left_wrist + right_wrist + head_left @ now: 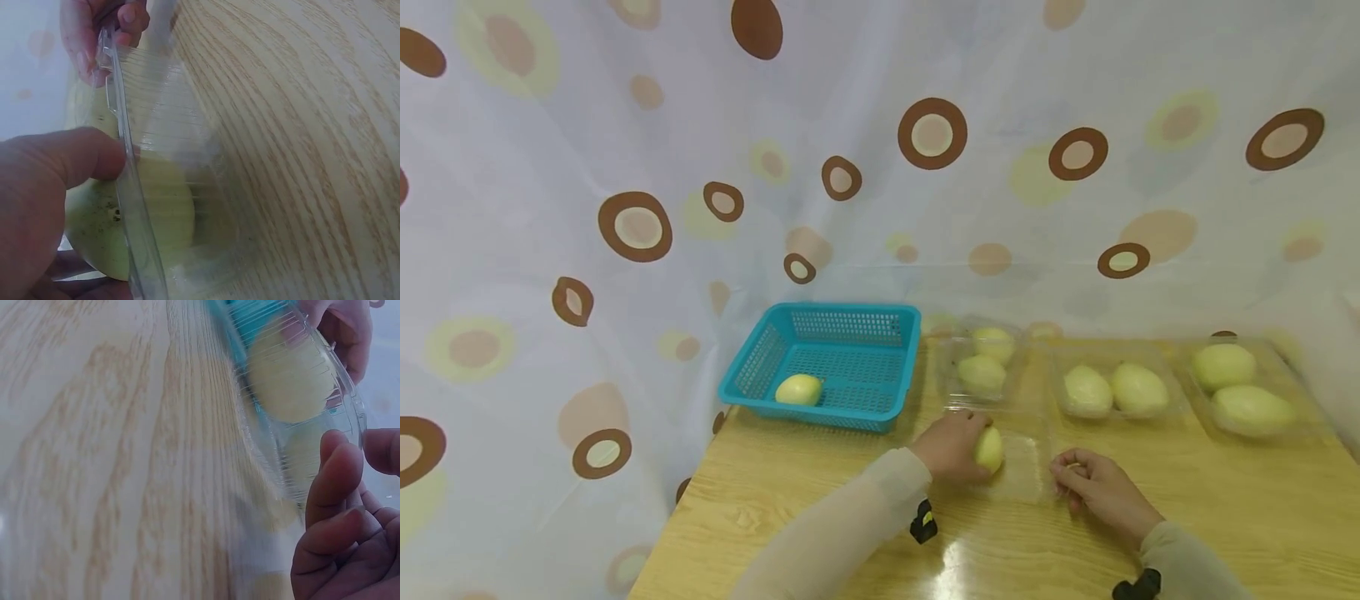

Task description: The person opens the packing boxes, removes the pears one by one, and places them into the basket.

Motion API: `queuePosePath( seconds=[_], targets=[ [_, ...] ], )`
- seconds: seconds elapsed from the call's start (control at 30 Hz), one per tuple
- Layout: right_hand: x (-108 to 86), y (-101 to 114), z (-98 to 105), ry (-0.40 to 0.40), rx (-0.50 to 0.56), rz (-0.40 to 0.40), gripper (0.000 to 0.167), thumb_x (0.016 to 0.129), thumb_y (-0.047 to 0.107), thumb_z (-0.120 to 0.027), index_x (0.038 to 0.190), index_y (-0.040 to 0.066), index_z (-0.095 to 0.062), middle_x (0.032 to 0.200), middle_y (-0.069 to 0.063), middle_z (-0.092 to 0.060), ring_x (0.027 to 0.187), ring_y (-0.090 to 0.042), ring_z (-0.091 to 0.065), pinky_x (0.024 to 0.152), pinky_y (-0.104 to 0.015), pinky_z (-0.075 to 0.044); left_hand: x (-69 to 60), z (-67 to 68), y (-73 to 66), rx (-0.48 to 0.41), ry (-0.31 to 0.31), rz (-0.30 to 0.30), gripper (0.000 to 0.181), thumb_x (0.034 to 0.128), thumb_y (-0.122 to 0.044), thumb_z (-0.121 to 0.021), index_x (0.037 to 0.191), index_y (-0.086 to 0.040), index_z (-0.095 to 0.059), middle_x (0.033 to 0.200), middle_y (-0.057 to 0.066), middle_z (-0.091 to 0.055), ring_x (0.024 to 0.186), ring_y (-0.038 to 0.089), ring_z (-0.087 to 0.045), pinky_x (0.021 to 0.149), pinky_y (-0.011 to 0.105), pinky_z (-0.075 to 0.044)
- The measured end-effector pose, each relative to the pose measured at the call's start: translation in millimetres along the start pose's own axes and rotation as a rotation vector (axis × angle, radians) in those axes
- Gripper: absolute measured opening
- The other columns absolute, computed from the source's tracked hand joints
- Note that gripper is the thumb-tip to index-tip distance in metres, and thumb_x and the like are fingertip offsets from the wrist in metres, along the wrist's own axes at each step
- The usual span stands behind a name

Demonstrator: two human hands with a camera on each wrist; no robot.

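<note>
My left hand grips a pale yellow-green fruit, its fingers curled round one side. The fruit sits low inside a clear plastic box with its lid folded back. In the left wrist view, the left thumb lies at the box's rim, over the fruit. On the box's right side, my right hand pinches the rim between thumb and fingers; the right wrist view shows its fingertips against the clear edge. The fruit's underside is partly hidden by box and hand.
A blue plastic basket at the back left holds one similar fruit. Along the back, clear boxes hold pairs of fruit: the near-middle pair, another pair and a right-hand pair. A patterned curtain hangs behind the wooden table.
</note>
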State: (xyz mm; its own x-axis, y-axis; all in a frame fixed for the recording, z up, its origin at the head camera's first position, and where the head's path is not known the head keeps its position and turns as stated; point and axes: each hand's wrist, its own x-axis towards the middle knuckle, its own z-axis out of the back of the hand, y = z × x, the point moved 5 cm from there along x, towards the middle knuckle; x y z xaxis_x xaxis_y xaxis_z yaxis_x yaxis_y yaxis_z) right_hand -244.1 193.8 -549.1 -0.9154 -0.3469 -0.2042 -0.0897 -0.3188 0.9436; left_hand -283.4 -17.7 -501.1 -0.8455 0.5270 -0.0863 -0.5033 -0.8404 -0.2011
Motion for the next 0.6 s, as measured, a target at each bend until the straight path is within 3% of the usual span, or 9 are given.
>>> queuePosePath(
  seconds=[0.4,0.6],
  targets=[
    [-2.3,2,0,-0.007,0.02,-0.011,0.046,0.098,0.036,-0.055,0.114,-0.007,-0.052,0.084,-0.015,-0.063,0.063,-0.018,-0.055,0.053,-0.027,-0.045,-5.3,11.2,0.6,-0.067,-0.025,-0.055,0.074,0.0744,-0.039,-0.077,0.138,-0.02,-0.046,0.125,-0.003,-0.054,0.1,0.01,-0.056,0.075,0.021,-0.047],
    [-1.8,1,-1,-0.003,0.04,-0.015,0.049,0.097,0.037,-0.055,0.116,-0.008,-0.051,0.082,-0.015,-0.063,0.061,-0.018,-0.054,0.052,-0.027,-0.045,-13.6,36.6,4.0,-0.126,-0.072,-0.103,0.074,0.0748,-0.037,-0.079,0.138,-0.018,-0.045,0.122,-0.004,-0.055,0.095,0.008,-0.056,0.07,0.019,-0.046]
  ],
)
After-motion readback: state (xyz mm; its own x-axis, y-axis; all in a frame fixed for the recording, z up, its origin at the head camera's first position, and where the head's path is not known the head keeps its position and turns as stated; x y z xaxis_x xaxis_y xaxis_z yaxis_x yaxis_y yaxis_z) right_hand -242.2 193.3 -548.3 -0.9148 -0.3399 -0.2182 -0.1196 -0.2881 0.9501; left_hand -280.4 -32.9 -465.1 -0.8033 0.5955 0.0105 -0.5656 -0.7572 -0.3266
